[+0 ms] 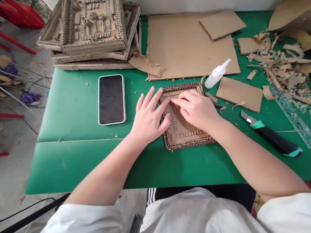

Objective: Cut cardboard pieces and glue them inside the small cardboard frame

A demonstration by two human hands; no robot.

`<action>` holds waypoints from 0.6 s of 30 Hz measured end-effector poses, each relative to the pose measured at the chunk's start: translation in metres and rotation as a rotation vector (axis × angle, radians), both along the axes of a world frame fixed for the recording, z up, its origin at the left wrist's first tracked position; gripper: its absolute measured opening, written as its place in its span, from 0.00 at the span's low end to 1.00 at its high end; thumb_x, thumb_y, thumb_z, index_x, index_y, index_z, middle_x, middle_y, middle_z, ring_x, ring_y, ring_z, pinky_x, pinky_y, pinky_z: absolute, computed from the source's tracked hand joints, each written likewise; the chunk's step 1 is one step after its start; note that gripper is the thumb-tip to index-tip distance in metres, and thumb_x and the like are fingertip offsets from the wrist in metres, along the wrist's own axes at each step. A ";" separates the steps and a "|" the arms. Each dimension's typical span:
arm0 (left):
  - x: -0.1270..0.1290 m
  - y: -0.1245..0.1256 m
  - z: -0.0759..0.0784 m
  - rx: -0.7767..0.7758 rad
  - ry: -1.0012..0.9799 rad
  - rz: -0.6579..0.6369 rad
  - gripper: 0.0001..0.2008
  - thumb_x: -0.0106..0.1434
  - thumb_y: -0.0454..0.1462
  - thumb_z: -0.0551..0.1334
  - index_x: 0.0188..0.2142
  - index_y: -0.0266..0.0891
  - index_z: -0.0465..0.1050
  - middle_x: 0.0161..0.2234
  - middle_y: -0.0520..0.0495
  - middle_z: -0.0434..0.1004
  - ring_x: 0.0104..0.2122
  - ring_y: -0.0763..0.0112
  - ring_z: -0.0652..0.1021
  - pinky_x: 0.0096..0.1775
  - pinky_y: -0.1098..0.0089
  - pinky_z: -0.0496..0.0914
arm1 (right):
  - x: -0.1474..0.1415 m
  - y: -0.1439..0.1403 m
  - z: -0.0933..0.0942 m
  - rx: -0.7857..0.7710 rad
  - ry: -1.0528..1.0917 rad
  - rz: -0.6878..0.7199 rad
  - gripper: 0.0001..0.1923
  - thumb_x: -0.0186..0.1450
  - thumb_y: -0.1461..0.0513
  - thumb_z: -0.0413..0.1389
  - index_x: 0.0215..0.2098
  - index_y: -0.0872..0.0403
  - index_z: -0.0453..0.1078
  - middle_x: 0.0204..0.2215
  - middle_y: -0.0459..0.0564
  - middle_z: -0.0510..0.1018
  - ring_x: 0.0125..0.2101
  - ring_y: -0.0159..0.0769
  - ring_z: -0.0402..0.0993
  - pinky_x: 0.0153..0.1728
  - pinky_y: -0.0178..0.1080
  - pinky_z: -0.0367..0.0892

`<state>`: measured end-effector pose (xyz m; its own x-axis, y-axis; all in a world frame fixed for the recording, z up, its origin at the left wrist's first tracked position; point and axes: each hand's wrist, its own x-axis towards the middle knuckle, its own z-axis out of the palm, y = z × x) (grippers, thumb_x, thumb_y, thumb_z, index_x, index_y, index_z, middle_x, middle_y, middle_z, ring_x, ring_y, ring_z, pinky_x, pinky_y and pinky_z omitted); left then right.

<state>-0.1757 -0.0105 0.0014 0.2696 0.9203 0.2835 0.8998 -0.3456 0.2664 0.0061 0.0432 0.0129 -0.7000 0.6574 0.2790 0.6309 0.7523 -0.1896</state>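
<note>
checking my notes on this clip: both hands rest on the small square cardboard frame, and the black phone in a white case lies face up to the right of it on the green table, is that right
Not quite. The head view shows the black phone in a white case lying to the left of the small square cardboard frame, not the right. The rest holds: the left hand and right hand both rest on the frame, on the green table.

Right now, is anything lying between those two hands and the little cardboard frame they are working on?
Nothing visible does. The left hand lies flat on the frame's left edge, and the right hand presses its fingertips onto the cardboard frame. The glue bottle lies apart, behind it.
</note>
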 end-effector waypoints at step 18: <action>-0.004 0.002 0.003 0.058 -0.117 -0.259 0.17 0.59 0.34 0.53 0.44 0.41 0.75 0.47 0.50 0.77 0.56 0.56 0.68 0.60 0.45 0.52 | 0.012 -0.039 0.002 0.039 0.140 0.321 0.14 0.63 0.70 0.49 0.28 0.56 0.76 0.31 0.50 0.79 0.38 0.36 0.67 0.39 0.40 0.67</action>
